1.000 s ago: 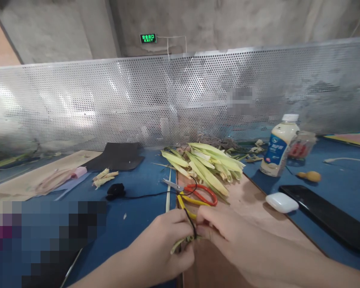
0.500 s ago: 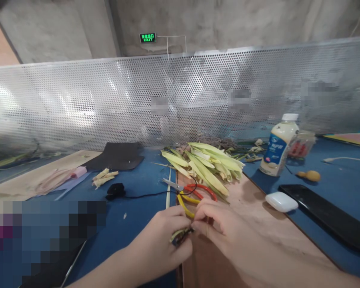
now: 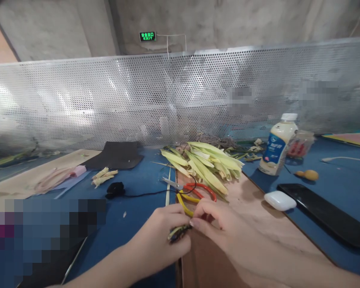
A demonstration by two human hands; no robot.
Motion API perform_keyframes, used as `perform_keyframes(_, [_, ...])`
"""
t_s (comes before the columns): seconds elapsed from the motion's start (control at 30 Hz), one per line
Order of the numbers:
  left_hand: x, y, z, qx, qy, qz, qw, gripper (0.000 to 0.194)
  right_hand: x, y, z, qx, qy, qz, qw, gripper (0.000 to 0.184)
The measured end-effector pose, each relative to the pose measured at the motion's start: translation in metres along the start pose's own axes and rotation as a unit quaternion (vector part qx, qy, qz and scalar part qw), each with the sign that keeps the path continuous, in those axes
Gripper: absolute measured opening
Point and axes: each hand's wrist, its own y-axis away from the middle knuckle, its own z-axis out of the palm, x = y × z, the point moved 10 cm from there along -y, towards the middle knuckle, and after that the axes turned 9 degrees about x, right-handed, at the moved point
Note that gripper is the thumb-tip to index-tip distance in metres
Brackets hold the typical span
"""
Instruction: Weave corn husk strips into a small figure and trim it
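Note:
My left hand (image 3: 165, 232) is closed around a small bundle (image 3: 178, 233), pale green with dark wrapping, whose exact kind I cannot make out. Thumb and index finger of my right hand (image 3: 211, 224) pinch at the bundle's right end, and the fingertips of both hands nearly meet there. Just beyond the hands lie scissors (image 3: 195, 194) with red and yellow handles. A black thread (image 3: 147, 195) runs from a dark clump (image 3: 115, 190) across to the scissors and loops over them; its far end is lost near my fingers.
Pale green corn husks (image 3: 210, 162) are piled behind the scissors on a brown board (image 3: 258, 212). On the right are a bottle (image 3: 277, 144), a white earphone case (image 3: 280, 200), a black phone (image 3: 327, 216) and a small gourd (image 3: 309, 175). A perforated metal screen (image 3: 108, 104) closes off the back.
My right thumb has shifted slightly, its nail now showing at the bundle's end. The bundle has turned a little in my left hand. Things on the table lie as before.

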Motion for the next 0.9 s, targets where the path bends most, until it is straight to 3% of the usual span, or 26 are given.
perform_keyframes(0.3, [-0.009, -0.002, -0.001, 0.028, 0.056, -0.055, 0.997, 0.017, 0.011, -0.012, 0.001, -0.047, -0.115, 0.041, 0.991, 0.033])
perform_keyframes(0.5, [-0.023, 0.001, 0.003, 0.015, 0.101, -0.116, 0.988, 0.015, 0.011, -0.020, 0.011, -0.102, -0.275, 0.034, 0.956, 0.013])
perform_keyframes(0.73, [-0.024, 0.004, 0.009, -0.024, 0.127, -0.132, 0.983, 0.014, 0.004, -0.022, 0.008, -0.120, -0.204, -0.029, 0.971, 0.016])
perform_keyframes(0.9, [-0.019, 0.004, 0.014, -0.043, 0.154, -0.130, 0.979, 0.013, -0.007, -0.019, 0.005, -0.141, -0.184, -0.118, 0.966, 0.014])
